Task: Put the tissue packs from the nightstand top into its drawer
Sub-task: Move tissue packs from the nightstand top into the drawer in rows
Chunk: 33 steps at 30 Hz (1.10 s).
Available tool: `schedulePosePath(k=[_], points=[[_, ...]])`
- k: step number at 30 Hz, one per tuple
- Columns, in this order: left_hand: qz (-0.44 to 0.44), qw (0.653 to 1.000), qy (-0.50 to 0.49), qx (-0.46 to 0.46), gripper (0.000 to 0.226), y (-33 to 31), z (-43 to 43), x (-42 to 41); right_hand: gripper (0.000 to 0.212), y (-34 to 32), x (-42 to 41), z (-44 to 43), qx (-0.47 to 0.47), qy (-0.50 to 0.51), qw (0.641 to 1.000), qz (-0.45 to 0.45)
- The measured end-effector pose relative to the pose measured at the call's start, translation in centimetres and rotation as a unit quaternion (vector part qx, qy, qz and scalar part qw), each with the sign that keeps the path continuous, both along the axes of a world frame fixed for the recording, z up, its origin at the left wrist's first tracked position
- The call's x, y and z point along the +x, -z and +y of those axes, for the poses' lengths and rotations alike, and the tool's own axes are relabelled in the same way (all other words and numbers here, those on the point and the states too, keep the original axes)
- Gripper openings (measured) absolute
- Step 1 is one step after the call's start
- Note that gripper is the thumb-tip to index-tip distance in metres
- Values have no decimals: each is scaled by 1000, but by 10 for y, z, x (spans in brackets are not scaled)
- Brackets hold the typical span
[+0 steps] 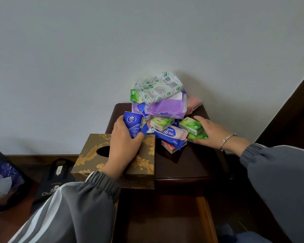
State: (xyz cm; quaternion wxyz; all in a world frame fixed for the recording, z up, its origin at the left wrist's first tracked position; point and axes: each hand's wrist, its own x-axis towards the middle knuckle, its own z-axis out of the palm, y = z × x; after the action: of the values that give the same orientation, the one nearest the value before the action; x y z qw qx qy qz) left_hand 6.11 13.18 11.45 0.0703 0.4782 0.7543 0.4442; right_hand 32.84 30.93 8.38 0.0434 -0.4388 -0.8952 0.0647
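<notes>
A heap of tissue packs (162, 109) lies at the back of the dark wooden nightstand (191, 160). My left hand (124, 137) grips an upright blue Vinda pack (132, 124) at the heap's left edge, above the gold tissue box. My right hand (212, 133) wraps around green packs (191, 127) on the heap's right side, thumb on top and fingers beneath. A blue and pink wipes pack (167, 135) and another green pack (161, 122) lie between my hands. Below, the drawer (165, 223) stands pulled open, its dark inside showing nothing.
A gold patterned tissue box (95, 160) sits on the nightstand's front left corner. Left of the nightstand a black paper bag (54, 181) and a dark mesh bin (2, 179) stand on the floor. A pale wall lies behind; dark wood furniture rises at right.
</notes>
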Motion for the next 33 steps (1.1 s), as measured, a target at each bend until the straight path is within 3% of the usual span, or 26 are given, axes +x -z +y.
schedulePosePath(k=[3, 11, 22, 27, 33], points=[[-5, 1000, 0, -3, 76, 0, 0, 0, 86, 3, -4, -6, 0, -15, 999, -41], [0, 1000, 13, 16, 79, -2, -7, 1, 63, 10, 6, -45, 63, 59, 995, 46], [0, 999, 10, -54, 81, -7, 0, 1, 59, 7, 24, -86, 10, 135, 984, 119], [-69, 998, -5, 8, 74, -13, -2, 2, 58, 4, 29, -101, -19, 174, 958, 225], [-213, 972, -14, 102, 51, -26, -15, 24, 54, -13, 29, -124, -50, 216, 886, 408]])
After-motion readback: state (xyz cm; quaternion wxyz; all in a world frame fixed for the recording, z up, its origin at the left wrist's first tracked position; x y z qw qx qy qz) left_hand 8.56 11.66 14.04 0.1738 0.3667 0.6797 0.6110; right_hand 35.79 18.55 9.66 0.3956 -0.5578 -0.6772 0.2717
